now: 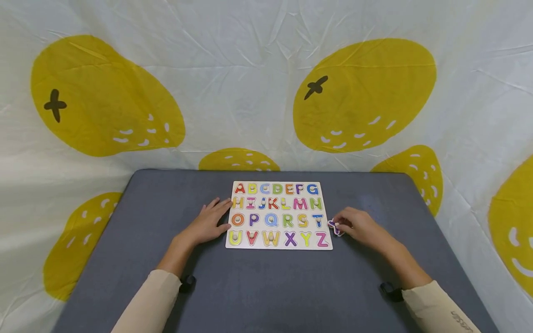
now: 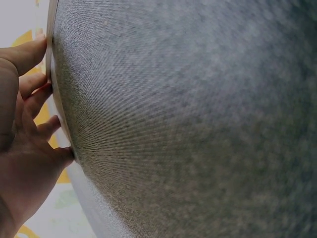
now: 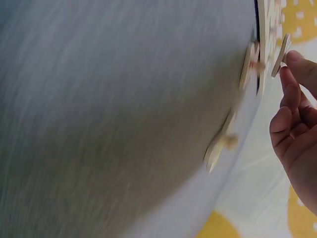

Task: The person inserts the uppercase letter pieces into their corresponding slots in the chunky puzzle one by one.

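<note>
A wooden alphabet puzzle board [image 1: 270, 248] lies flat on the grey table, with coloured letters in rows from A to Z. My left hand [image 1: 207, 223] rests at the board's left edge, fingers spread, fingertips touching the edge; the left wrist view shows this hand [image 2: 29, 134] from the side. Just off the board's right edge, my right hand [image 1: 360, 226] pinches a wooden letter piece [image 1: 334, 228] with purple on its face; which letter it is I cannot tell. In the right wrist view, thumb and finger grip this piece [image 3: 281, 56] edge-on, above the table.
Two more wooden pieces with knobs, a nearer piece [image 3: 218, 144] and a farther piece [image 3: 250, 65], lie on the table below the right hand. The grey table [image 1: 266, 291] extends around the board. Behind it hangs a white cloth [image 1: 241, 92] with yellow prints.
</note>
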A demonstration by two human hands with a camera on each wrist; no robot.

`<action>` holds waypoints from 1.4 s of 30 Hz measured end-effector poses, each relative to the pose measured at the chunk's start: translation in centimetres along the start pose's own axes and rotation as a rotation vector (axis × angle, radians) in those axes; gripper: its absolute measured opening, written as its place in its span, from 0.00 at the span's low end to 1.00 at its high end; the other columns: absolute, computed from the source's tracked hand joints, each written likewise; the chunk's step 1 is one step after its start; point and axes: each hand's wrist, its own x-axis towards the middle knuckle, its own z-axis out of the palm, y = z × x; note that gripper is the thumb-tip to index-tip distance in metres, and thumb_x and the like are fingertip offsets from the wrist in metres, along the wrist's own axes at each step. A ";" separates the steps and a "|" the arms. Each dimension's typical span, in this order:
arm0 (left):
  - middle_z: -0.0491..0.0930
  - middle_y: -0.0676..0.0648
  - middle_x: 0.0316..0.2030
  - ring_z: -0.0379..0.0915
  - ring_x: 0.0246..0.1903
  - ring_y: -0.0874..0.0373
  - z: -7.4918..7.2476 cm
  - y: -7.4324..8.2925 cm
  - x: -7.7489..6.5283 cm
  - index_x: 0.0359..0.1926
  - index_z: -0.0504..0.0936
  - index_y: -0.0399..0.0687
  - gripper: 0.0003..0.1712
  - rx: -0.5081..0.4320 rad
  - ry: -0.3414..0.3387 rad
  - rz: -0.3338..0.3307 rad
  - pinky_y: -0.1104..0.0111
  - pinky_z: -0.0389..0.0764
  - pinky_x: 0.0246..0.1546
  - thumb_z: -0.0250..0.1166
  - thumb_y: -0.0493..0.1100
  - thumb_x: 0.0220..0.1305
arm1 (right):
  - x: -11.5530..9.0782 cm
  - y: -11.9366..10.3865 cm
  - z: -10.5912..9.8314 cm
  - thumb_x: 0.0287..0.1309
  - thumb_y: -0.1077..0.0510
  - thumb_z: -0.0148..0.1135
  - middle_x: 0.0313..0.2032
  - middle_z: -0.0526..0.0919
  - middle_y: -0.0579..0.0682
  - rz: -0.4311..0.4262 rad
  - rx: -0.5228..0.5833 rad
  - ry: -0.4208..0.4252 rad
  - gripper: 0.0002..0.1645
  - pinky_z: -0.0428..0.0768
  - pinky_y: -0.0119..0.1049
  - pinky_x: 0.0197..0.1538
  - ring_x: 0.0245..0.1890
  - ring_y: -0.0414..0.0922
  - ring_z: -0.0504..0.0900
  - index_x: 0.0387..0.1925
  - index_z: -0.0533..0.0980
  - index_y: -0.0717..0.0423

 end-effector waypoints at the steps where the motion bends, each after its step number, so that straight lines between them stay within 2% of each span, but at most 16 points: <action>1: 0.57 0.42 0.80 0.42 0.80 0.34 0.0 0.0 0.0 0.81 0.58 0.46 0.44 0.002 0.002 0.001 0.30 0.46 0.74 0.66 0.49 0.71 | 0.3 -0.4 0.2 0.59 0.66 0.73 0.33 0.81 0.43 0.000 0.017 -0.017 0.07 0.78 0.32 0.35 0.32 0.33 0.75 0.39 0.84 0.57; 7: 0.57 0.42 0.80 0.44 0.80 0.33 0.0 0.0 -0.1 0.80 0.59 0.44 0.43 0.005 0.016 0.017 0.29 0.47 0.73 0.66 0.46 0.71 | 1.9 -2.1 1.2 0.61 0.65 0.72 0.31 0.79 0.42 -0.008 0.066 -0.068 0.05 0.75 0.30 0.35 0.31 0.35 0.73 0.38 0.84 0.56; 18: 0.57 0.41 0.80 0.44 0.80 0.33 -0.4 0.2 -0.1 0.80 0.59 0.44 0.43 0.004 0.021 0.012 0.29 0.47 0.73 0.66 0.46 0.71 | 4.7 -5.3 2.9 0.61 0.59 0.74 0.32 0.80 0.40 -0.091 0.108 -0.164 0.05 0.76 0.28 0.36 0.32 0.34 0.74 0.38 0.84 0.53; 25: 0.57 0.41 0.80 0.44 0.80 0.33 -0.5 0.3 0.0 0.81 0.58 0.44 0.43 0.005 0.018 0.006 0.30 0.47 0.73 0.66 0.46 0.71 | 5.9 -7.0 4.1 0.62 0.61 0.72 0.33 0.82 0.44 -0.176 0.105 -0.193 0.03 0.77 0.30 0.37 0.32 0.35 0.75 0.36 0.84 0.56; 31: 0.57 0.42 0.80 0.44 0.80 0.33 -0.5 0.3 0.0 0.81 0.58 0.45 0.43 0.008 0.014 0.005 0.30 0.47 0.73 0.66 0.47 0.71 | 6.5 -7.9 5.2 0.62 0.61 0.72 0.33 0.81 0.44 -0.182 0.096 -0.228 0.03 0.76 0.29 0.37 0.32 0.35 0.73 0.35 0.84 0.55; 42: 0.56 0.42 0.80 0.43 0.80 0.33 0.0 0.1 0.0 0.81 0.57 0.45 0.43 0.014 0.002 0.006 0.30 0.47 0.73 0.66 0.48 0.72 | 6.5 -8.6 6.0 0.62 0.61 0.72 0.30 0.78 0.41 -0.116 0.058 -0.259 0.04 0.73 0.30 0.35 0.30 0.35 0.72 0.32 0.82 0.52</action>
